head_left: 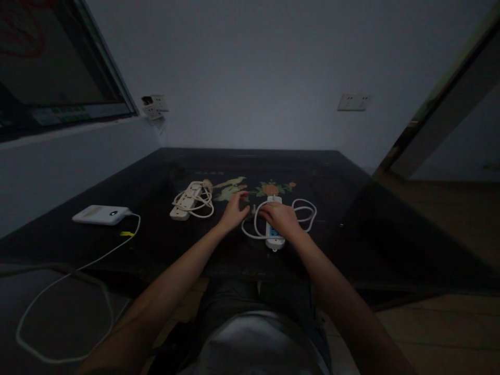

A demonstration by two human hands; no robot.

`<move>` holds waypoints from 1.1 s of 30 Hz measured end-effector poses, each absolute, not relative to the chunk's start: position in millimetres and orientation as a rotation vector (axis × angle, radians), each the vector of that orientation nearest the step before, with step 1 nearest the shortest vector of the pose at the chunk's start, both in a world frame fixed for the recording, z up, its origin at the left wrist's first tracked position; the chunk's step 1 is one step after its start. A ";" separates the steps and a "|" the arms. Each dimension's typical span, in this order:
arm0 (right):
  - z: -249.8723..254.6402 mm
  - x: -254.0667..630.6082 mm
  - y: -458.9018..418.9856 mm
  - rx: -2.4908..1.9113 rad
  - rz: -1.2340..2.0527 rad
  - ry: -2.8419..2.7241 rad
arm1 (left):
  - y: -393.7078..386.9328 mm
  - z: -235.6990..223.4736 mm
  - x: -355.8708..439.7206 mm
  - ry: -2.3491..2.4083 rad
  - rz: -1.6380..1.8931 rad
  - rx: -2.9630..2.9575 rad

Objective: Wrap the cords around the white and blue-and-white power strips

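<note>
Right now, a white power strip [275,242] with a blue section lies on the dark counter [351,255] just right of the frame's centre, under the right hand [284,217]. Its white cord [255,237] spreads in loose loops to both sides, one crossing over the strip's lower part. The right hand's fingers curl at the cord's left loop; whether that grip is clenched on the cord or merely touching it, I cannot tell. The left hand [233,211], near the centre, has a released grip, thumb and fingers parted beside the loop, with nothing visibly held.

Left of centre, an off-white power strip [189,197] carries its own cord in coils on top, well apart from the hands. Judging by how things lie, the cord there looks gathered, whereas the one at the hands seems only partly dealt with, its loops uneven and unsecured.

At the frame's left, a white handheld device [102,214] rests with a cable [139,225] attached, near a yellow scrap [126,234].
</note>
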State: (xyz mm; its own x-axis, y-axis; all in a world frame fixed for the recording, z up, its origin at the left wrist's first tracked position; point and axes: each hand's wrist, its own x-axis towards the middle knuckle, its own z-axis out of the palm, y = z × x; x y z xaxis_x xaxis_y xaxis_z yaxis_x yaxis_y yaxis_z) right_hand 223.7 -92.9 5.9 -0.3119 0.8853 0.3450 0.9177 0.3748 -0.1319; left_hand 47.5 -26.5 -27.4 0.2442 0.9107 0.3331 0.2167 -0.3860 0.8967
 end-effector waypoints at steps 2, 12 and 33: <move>8.9 223.5 -94.8 -1.638 -0.161 -2.263 | -33.4 -23.2 46.9 1.162 1.317 2.038; 23.7 274.0 -91.1 -1.738 0.014 -2.096 | -49.3 -22.5 52.6 1.093 0.900 2.391; 24.0 352.4 -79.1 -0.516 0.430 -0.382 | -38.3 -28.6 47.8 1.210 0.762 2.294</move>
